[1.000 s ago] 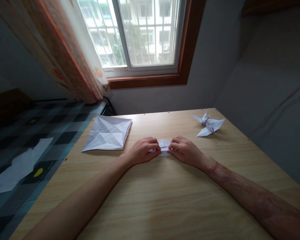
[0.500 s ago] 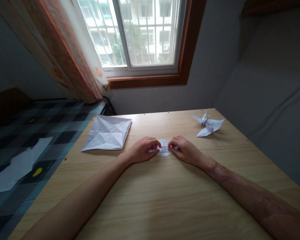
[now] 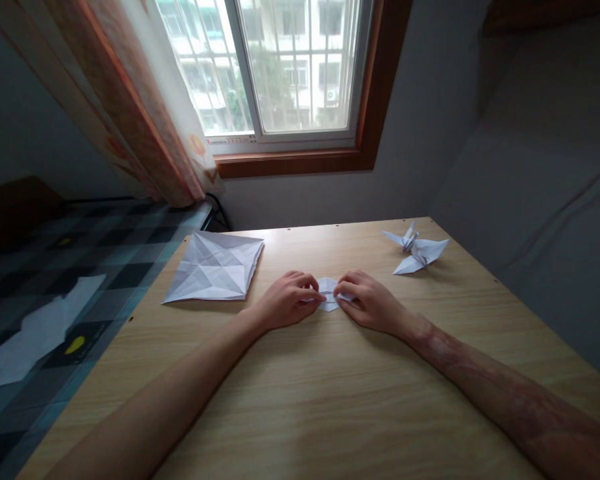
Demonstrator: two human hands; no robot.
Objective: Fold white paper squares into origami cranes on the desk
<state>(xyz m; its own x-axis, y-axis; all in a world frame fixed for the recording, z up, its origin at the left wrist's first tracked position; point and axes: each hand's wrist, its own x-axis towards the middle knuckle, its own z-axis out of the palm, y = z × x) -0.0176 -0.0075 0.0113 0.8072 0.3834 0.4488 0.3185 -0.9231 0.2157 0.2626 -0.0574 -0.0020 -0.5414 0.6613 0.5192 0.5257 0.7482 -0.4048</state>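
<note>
A small piece of folded white paper (image 3: 329, 303) lies on the wooden table (image 3: 320, 400) between my two hands. My left hand (image 3: 291, 301) pinches its left side, thumb and fingers closed on the paper. On the opposite side my right hand (image 3: 367, 300) grips the paper with bent fingers. The fingers cover both ends of the paper, so only its middle shows, with a fold across it.
Creased white paper sheets (image 3: 213, 270) lie at the table's back left. Two folded paper cranes (image 3: 423, 256) sit at the back right. Left of the table, a checked bed (image 3: 145, 223) holds torn white paper (image 3: 45, 330). A window (image 3: 300, 73) is behind the table.
My left hand has shifted slightly right, its fingertips nearer the paper's middle. My right fingertips have moved slightly left, narrowing the gap between the hands.
</note>
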